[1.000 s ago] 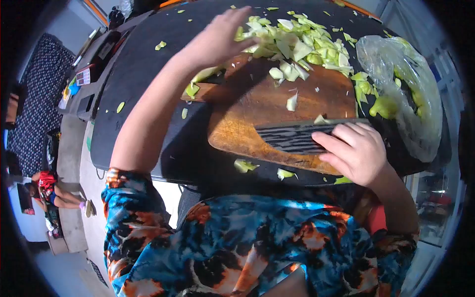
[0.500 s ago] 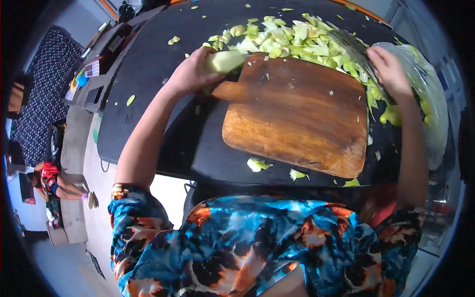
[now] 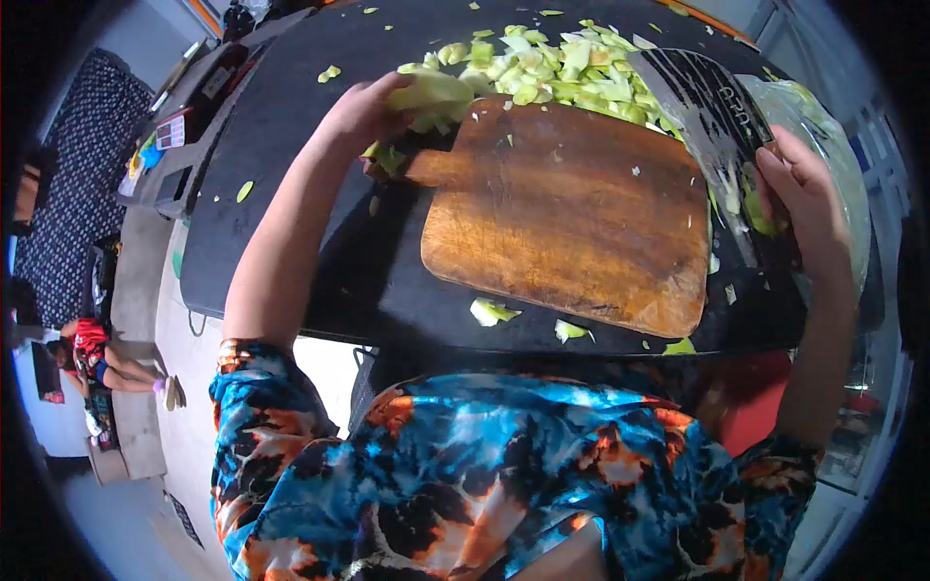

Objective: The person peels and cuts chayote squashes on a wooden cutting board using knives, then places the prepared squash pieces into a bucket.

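My left hand (image 3: 366, 114) is closed around a peeled pale-green fruit or vegetable (image 3: 433, 94), blurred by motion, just beyond the handle of a wooden cutting board (image 3: 567, 218). In my right hand (image 3: 802, 184) is a broad-bladed cleaver (image 3: 699, 111), its wide face turned toward me with lettering and wet bits on it. The blade hangs beyond the board's right edge, apart from its surface. Past the board lies a heap of pale-green pieces and peelings (image 3: 581, 73). A few small scraps lie on the board.
A clear plastic bag (image 3: 843, 155) with greenish contents lies at the right of the dark table (image 3: 291, 194). Loose peelings (image 3: 492, 312) lie along the near edge. A person in red (image 3: 92, 339) sits far off at the left, near a patterned dark cloth (image 3: 77, 174).
My right hand has moved outward and toward me, turning the cleaver so its broad face shows. My left hand has shifted slightly away and left with the peeled piece.
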{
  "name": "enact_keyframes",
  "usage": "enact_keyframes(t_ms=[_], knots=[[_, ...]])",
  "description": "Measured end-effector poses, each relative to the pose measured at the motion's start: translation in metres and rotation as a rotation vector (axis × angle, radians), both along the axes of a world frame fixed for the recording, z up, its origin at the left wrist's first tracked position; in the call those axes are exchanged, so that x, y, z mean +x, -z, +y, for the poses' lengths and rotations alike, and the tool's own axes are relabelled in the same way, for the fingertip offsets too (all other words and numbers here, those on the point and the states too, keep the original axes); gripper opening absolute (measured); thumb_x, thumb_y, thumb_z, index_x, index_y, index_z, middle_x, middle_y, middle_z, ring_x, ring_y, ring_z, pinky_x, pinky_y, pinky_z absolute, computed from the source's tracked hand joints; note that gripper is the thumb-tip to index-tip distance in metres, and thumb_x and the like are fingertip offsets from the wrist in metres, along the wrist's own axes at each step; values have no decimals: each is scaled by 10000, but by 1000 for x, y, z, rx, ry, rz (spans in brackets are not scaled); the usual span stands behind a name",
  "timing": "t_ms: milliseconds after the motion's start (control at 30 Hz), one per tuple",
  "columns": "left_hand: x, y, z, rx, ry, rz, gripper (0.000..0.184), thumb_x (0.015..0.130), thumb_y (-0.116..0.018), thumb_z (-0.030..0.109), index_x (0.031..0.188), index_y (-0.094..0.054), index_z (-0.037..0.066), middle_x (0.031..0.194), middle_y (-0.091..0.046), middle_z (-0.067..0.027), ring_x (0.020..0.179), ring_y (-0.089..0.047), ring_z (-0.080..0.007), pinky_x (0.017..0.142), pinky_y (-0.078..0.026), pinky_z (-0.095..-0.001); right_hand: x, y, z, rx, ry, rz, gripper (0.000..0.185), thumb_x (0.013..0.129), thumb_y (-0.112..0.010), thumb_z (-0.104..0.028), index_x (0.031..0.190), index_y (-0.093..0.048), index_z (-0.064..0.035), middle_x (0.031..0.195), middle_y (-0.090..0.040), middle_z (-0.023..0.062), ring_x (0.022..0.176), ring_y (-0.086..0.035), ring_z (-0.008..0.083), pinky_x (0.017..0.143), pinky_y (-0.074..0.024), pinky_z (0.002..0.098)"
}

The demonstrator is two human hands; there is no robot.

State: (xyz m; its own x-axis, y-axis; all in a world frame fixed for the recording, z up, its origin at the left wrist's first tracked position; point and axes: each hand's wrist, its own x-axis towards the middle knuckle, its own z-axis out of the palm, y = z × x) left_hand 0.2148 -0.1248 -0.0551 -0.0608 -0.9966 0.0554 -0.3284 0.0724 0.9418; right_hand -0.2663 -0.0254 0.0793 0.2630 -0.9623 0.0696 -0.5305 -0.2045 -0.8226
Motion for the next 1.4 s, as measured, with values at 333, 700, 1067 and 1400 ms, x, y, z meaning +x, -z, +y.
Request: enact_keyframes(t_ms=[333, 700, 1067, 1400], knots=[[-97, -53, 68, 509, 190, 633, 394, 922, -563, 338, 1201, -529, 63, 911, -608, -91, 599, -534, -134, 559, -504, -282, 23, 8, 2, -72, -26, -48, 176, 959, -530, -181, 1013, -574, -20, 736, -542, -19, 648, -527, 55, 588, -398, 212], [-164, -34, 97, -416, 182, -245, 493, 898, -610, 412, 1128, -611, -24, 843, -659, -139, 703, -653, -264, 706, -528, -345, 63, 5, 20, -78, -145, 83, 177, 942, -535, -167, 943, -524, 10, 680, -526, 29, 551, -477, 74, 527, -399, 243], [-131, -37, 144, -749, 235, -454, 407, 720, -787, 227, 1094, -660, 127, 1018, -610, -52, 832, -641, -246, 695, -544, -330, 71, 5, 33, -187, -188, 224, 260, 940, -539, -111, 1154, -540, 37, 753, -558, 41, 599, -483, 88, 568, -409, 251], [-133, -27, 150, -759, 194, -483, 249, 733, -765, 134, 937, -631, 85, 835, -599, -62, 746, -632, -247, 612, -526, -325, 104, -9, 37, -358, -371, 400, 211, 933, -544, -112, 1086, -527, 31, 789, -573, 211, 699, -568, 340, 645, -433, 368]])
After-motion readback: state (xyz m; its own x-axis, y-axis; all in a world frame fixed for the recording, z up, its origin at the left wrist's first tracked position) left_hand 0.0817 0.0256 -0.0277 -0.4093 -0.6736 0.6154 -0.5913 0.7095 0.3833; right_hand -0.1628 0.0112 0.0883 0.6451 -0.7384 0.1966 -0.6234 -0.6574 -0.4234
